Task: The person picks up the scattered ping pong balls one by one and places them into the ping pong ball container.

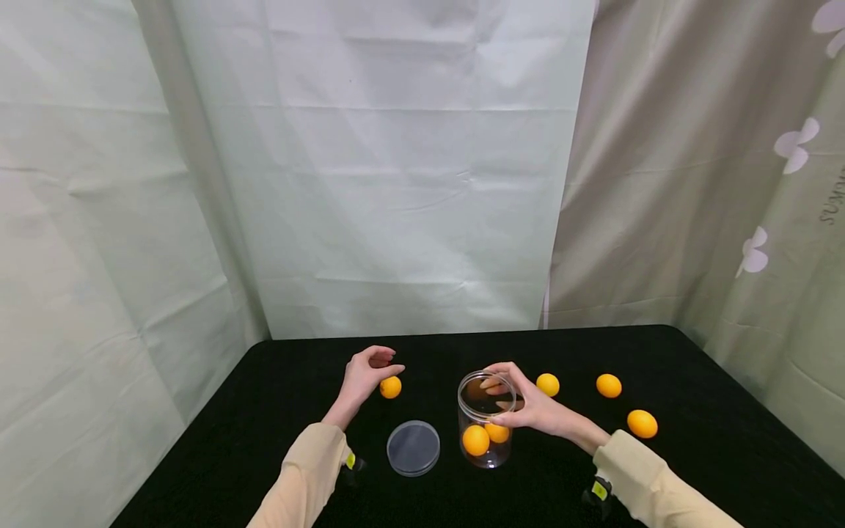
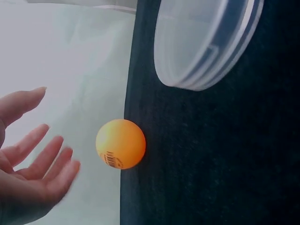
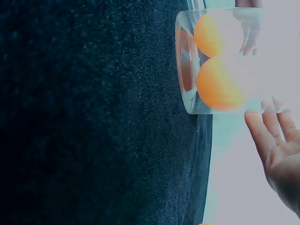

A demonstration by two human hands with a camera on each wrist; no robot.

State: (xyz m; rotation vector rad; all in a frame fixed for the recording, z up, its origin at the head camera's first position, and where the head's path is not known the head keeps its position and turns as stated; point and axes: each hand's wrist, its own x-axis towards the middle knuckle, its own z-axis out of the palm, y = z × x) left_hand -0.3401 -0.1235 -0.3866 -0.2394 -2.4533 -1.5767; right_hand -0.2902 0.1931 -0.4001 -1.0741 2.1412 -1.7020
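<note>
Left hand point(image 1: 371, 370): above the table, just beside the left ball point(image 1: 391, 387); its thumb stands apart from loosely bent fingers, which pinch nothing.
Left ball: orange, printed, on the table point(image 1: 528, 499); the left wrist view shows a gap between it and the fingers.
Right hand point(image 1: 533, 407): grips the jar point(image 1: 467, 411) near its rim, thumb on the near side, fingers curved round the far side.
Jar: clear, upright, lidless, right of the lid point(image 1: 413, 449).
Jar balls point(image 1: 476, 441): two, orange, side by side, low inside the jar.
Lid: round, flat on the table, between the forearms.
Right balls point(image 1: 608, 386): three, orange, apart from one another, right of the jar.
Sleeves point(image 1: 315, 455): cream, on both arms.
Backdrop point(image 1: 409, 183): pale, creased cloth behind the table.
</note>
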